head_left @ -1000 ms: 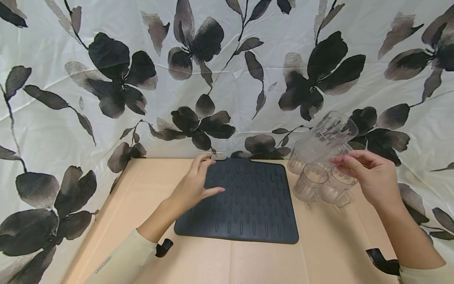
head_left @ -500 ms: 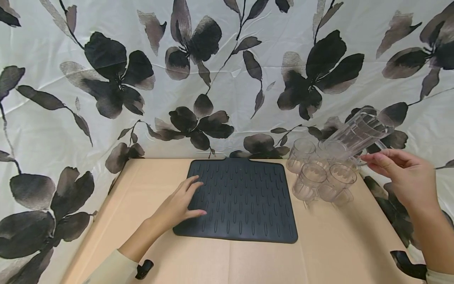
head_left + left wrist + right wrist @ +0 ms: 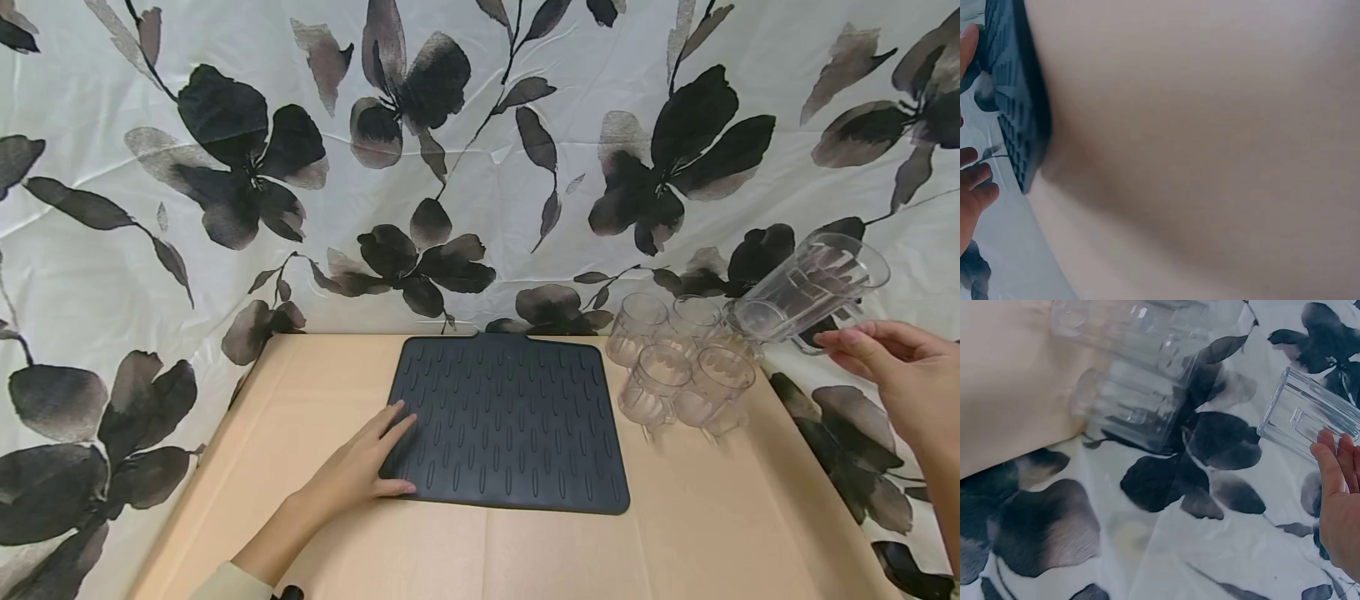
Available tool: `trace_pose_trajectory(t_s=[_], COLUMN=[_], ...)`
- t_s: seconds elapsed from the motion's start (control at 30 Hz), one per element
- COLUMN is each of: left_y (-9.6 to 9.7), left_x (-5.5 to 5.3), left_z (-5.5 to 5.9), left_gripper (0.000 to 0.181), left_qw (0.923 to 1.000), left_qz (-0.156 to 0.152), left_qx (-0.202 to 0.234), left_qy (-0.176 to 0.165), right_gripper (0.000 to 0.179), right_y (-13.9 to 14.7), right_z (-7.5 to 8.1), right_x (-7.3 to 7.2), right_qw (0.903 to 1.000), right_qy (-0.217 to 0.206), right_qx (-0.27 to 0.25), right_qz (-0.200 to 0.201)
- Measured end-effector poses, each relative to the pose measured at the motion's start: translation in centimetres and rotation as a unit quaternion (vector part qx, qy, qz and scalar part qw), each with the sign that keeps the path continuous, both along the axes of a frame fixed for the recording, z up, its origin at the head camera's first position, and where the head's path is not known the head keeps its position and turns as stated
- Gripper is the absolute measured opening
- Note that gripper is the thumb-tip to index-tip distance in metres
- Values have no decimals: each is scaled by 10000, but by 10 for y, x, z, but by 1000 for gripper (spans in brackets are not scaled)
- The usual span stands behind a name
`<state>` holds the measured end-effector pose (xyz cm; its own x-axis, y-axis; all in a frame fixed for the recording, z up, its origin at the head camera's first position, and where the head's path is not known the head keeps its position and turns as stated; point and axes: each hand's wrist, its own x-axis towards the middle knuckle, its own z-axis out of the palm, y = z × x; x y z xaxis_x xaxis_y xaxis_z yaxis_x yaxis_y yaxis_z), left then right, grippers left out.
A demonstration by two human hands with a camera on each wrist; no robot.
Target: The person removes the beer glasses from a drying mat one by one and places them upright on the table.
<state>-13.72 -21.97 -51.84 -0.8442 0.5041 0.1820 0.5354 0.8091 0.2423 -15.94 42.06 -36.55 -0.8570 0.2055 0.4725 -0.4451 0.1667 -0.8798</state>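
Observation:
My right hand (image 3: 900, 362) pinches a clear mug (image 3: 806, 283) by its handle, up beyond the right edge of the table. The mug leans, its mouth up and to the right. In the right wrist view the same mug (image 3: 1307, 415) shows against the cloth, fingertips at its handle. Several similar clear mugs (image 3: 716, 387) stand close together at the table's back right. My left hand (image 3: 356, 462) is at the lower left edge of a black ribbed mat (image 3: 510, 425), fingers spread and holding nothing. The left wrist view shows the mat's edge (image 3: 1035, 106) beside the fingers.
The light wooden-toned table (image 3: 555, 554) bears the mat at its middle. A white cloth with dark flowers (image 3: 540, 192) hangs behind the table and shows past its sides. The table's right edge (image 3: 813, 450) slants forward below the held mug.
My right hand has carried the tilted mug rightward, from above the standing mugs to past the table's edge. My left hand has drawn back from the mat's far left corner toward its near left corner.

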Motion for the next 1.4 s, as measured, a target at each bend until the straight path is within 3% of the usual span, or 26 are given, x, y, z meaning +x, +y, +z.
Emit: trace_pose_trajectory(t_s=[0.17, 0.27, 0.4, 0.57, 0.77, 0.83, 1.0, 1.17, 1.4], left_y=[-8, -12, -15, -17, -17, -16, -18, -19, -24], left_x=[7, 11, 15, 18, 20, 21, 22, 23, 25], left_z=[-9, -14, -20, -23, -25, -25, -25, -27, -28], left_gripper=[105, 105, 104, 105, 104, 102, 98, 97, 97], left_qw=[10000, 9998, 9984, 9948, 9925, 9917, 9905, 9905, 9918], left_qz=[22, 102, 266, 473, 594, 663, 738, 733, 739], left_qx=[-84, -112, -109, -161, -235, -248, -200, -151, -93], left_qy=[-25, -140, -487, -888, -1039, -1073, -1147, -1150, -1042], right_gripper=[20, 20, 24, 25, 22, 20, 18, 14, 11], right_y=[10, 16, 24, 30, 34, 36, 38, 38, 40], right_z=[-8, -15, -25, -38, -56, -62, -72, -84, -106], right_x=[3, 5, 10, 18, 27, 29, 36, 39, 38], right_qw=[9989, 9994, 9989, 9912, 9966, 9962, 9825, 9689, 9649], right_qy=[-321, -304, -367, -683, -769, -805, -1299, -1868, -1917], right_qx=[278, 121, 247, 916, -152, -59, 912, 940, 1201], right_qz=[-219, -116, -174, -662, -271, -337, -975, -1322, -1335])
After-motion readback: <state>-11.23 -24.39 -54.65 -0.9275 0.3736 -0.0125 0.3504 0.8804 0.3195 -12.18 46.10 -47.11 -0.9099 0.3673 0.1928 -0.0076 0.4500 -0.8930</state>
